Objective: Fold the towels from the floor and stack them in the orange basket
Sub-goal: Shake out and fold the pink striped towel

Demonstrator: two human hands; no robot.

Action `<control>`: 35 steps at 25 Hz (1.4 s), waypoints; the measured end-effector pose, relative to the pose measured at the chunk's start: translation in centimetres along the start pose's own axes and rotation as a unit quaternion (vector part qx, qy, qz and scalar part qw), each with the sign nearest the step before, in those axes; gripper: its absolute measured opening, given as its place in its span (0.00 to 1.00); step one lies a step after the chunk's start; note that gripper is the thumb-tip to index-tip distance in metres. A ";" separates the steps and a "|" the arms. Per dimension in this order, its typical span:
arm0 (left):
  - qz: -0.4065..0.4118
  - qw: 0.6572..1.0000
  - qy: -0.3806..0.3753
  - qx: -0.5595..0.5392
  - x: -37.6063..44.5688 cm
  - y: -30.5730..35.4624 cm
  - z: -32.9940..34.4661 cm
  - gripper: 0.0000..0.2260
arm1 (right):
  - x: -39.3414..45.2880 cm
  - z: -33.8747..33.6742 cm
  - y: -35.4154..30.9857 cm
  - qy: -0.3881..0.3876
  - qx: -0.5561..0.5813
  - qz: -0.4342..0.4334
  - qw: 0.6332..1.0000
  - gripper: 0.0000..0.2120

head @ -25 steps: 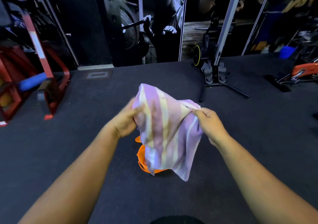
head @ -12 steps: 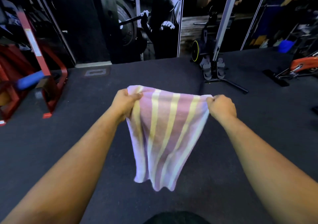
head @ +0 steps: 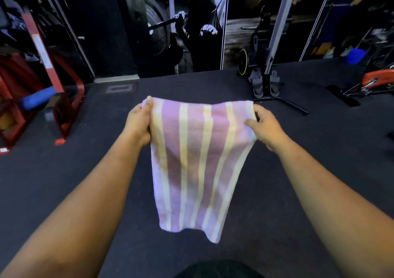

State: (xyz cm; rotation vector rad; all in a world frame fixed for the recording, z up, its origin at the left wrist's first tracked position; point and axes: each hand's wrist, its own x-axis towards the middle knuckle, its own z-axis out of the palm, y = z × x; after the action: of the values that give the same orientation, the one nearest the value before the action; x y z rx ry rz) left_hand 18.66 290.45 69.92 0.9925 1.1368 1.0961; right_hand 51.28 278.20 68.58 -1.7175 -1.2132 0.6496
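Observation:
A purple towel with yellow stripes [head: 196, 156] hangs spread out in the air in front of me, its stripes running downward. My left hand [head: 138, 124] pinches its top left corner. My right hand [head: 264, 126] grips the top right corner, fingers curled into the cloth. The top edge is stretched flat between both hands and the lower edge hangs free above the dark floor. The orange basket is hidden, most likely behind the towel.
Dark rubber gym floor [head: 85, 181] all around. A red metal rack [head: 61, 98] with a blue pad stands at the left. A rowing machine base [head: 266, 83] stands at the back right, and an orange machine [head: 377, 79] at the far right edge.
The towel went from bunched between my hands to pulled open and flat. My hands moved apart and rose slightly; the towel now covers the orange basket seen a second ago.

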 end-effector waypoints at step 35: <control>-0.022 0.958 -0.126 0.256 0.5 0.5 -1.3 0.14 | -0.5 -0.7 0.8 0.029 0.250 0.149 0.956 0.07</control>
State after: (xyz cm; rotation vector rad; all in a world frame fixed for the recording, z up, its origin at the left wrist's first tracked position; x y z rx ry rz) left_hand 17.33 291.13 70.06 1.4565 1.2499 0.6198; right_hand 52.00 277.37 68.13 -1.4789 -0.6711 0.9859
